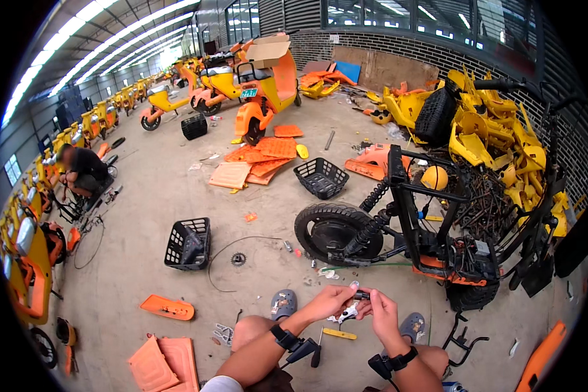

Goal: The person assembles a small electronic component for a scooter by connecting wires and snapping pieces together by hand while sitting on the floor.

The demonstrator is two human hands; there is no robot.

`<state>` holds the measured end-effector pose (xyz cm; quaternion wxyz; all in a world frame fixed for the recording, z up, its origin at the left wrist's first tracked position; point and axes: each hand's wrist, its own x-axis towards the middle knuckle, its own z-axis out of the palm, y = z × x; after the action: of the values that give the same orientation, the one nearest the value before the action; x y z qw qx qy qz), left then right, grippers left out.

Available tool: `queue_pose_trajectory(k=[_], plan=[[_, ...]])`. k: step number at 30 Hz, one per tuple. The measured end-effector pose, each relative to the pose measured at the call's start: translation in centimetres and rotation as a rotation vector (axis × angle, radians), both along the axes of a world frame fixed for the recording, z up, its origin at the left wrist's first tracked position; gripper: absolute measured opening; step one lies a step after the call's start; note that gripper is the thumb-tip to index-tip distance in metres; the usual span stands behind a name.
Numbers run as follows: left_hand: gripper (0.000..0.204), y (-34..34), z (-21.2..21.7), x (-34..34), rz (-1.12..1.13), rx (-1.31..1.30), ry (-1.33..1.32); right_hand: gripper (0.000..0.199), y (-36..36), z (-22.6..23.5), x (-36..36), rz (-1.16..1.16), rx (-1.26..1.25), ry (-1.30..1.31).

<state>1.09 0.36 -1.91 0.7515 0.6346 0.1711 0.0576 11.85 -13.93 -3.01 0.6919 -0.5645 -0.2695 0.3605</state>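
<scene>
Between my two hands is a small black cylindrical part [361,295]; its exact kind is too small to make out. My left hand [334,302] pinches it from one side with thumb and fingertips. From the other side my right hand [381,312] grips it, fingers closed. Just under the hands is a white and dark item [348,313], partly hidden by them. A yellow bar-like tool [340,334] lies on the floor between my feet, beside a screwdriver with a dark handle [316,356]. Ahead to the right, a stripped black scooter frame [398,189] with its wheel [338,234] lies close by.
Black baskets [188,244] [321,178] sit on the concrete, near a toothed sprocket [238,259] and a thin cable [219,251]. Orange panels [261,157] lie ahead; yellow covers [477,130] are heaped at right. Scooters [268,91] stand behind. A person [85,166] crouches at left.
</scene>
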Motion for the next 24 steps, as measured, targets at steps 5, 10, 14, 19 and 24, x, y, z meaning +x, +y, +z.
queue_pose_trajectory(k=[5,10,14,19,24], plan=[[0.056,0.4,-0.9,-0.8,0.03,0.071,0.04,0.028,0.6,0.2,-1.0,-0.044,0.024,-0.199],[0.059,0.7,-1.7,0.5,-0.006,0.011,-0.04,0.022,-0.1,0.0,-0.7,-0.093,-0.078,-0.404],[0.061,0.6,-2.5,-0.3,0.059,0.008,0.027,0.024,0.1,0.1,-1.1,-0.131,-0.061,-0.718],[0.059,0.4,-2.6,0.0,0.061,0.089,0.04,0.026,-0.3,0.9,-1.4,-0.077,-0.109,-0.612],[0.048,0.8,-0.7,-0.1,0.044,0.053,-0.007,0.023,0.3,0.9,-1.8,-0.14,0.056,-0.58]])
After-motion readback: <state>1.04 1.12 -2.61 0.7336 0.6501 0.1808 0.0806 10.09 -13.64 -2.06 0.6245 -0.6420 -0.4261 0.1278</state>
